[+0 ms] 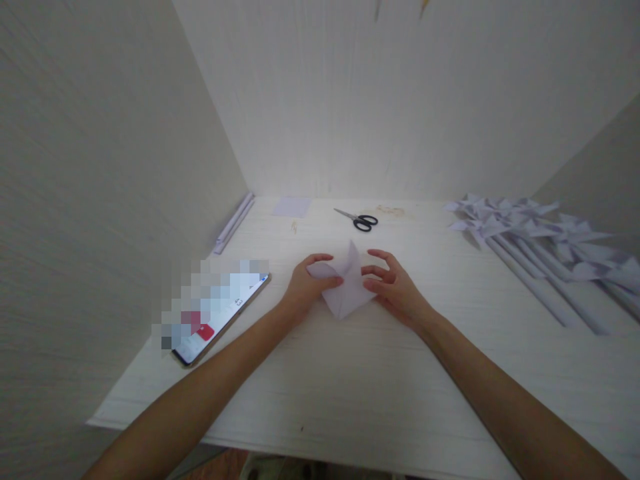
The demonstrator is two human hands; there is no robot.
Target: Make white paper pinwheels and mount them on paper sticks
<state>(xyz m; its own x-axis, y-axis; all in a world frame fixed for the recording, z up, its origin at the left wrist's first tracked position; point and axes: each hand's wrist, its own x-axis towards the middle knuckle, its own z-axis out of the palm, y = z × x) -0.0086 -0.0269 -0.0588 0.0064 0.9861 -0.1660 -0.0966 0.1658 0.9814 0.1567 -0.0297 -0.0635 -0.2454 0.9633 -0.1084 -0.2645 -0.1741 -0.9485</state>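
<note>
A square of white paper (pixel 354 293), partly folded like a pinwheel with one corner standing up, is between my hands just above the table. My left hand (pixel 306 283) grips its left side, the thumb pressing a curled corner toward the middle. At the right corner, my right hand (pixel 397 291) has its thumb against the paper, with the index finger raised and apart. The fingertips beneath the sheet are hidden.
Black-handled scissors (pixel 364 222) lie behind my hands, beside a flat paper square (pixel 291 207). Rolled paper sticks (pixel 234 223) rest along the left wall. A phone (pixel 225 317) is at left. Several paper pinwheels (pixel 520 223) on sticks are piled at right. Walls enclose the table.
</note>
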